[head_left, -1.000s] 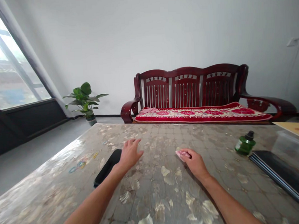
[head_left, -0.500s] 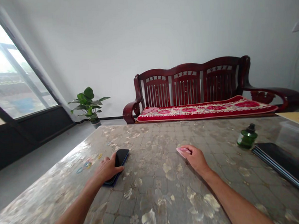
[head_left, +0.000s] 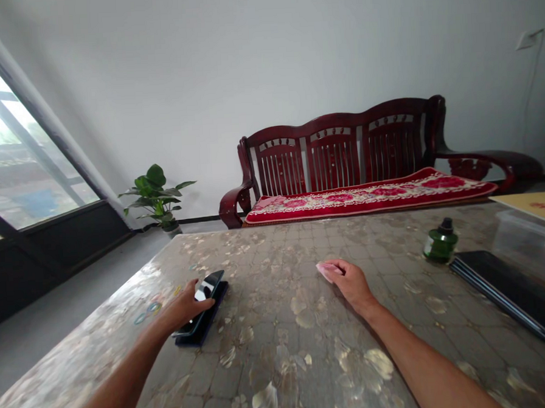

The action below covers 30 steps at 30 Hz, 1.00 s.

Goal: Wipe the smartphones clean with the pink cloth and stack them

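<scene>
Since the frame half a second ago, our left hand (head_left: 186, 306) has closed on the phone (head_left: 207, 288) and tilted it up off the dark blue piece (head_left: 206, 324) beneath it (a case or a second device, we cannot tell). Earlier the phone lay flat under the palm. It is now gripped, thumb on the glass and fingers curled under its left edge, at the left of the surface (head_left: 280, 356). Our right hand (head_left: 352, 282), well right of the phone, has hardly moved and is loosely closed on a pink piece (head_left: 325, 269) pressed down. Fingers cover most of that piece, so we cannot tell what it is. Farther right of the phone stand a green bottle (head_left: 439, 244) and a dark slab (head_left: 509, 289), which the frame edge cuts off.
</scene>
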Each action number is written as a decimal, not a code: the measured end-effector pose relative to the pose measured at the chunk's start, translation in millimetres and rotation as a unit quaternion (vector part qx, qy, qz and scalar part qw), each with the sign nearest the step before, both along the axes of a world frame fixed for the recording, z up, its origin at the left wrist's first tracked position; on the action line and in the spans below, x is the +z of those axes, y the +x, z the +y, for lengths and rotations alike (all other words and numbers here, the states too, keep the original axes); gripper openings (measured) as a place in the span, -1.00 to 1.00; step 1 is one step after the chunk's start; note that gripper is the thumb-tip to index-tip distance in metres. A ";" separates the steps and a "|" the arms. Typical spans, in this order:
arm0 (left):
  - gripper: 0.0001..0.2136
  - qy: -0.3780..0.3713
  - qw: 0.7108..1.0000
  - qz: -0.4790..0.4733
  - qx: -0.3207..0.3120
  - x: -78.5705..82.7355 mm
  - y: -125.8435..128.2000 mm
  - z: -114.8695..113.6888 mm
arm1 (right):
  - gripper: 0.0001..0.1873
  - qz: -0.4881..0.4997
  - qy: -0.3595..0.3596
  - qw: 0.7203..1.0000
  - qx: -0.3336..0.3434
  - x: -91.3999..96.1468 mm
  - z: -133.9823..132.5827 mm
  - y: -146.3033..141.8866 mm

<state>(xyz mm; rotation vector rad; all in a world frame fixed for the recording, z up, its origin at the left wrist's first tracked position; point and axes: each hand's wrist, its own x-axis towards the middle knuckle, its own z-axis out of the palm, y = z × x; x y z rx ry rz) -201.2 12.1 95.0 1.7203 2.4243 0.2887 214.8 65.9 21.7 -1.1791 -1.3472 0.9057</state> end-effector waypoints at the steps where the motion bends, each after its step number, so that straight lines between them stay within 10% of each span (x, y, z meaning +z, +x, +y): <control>1: -0.21 -0.007 1.000 -0.018 -0.004 2.5 3.2 0.5 | -0.60 0.008 0.001 1.000 -0.004 0.6 0.7 -0.1; 14: -0.19 0.009 0.976 0.067 -0.206 -2.3 205.3 18.2 | -0.56 0.084 0.027 0.992 -0.092 2.6 5.4 11.9; 30: -0.42 -0.018 0.975 0.072 -0.210 -14.8 275.3 22.2 | -0.59 0.088 0.019 0.992 -0.090 4.8 10.6 12.5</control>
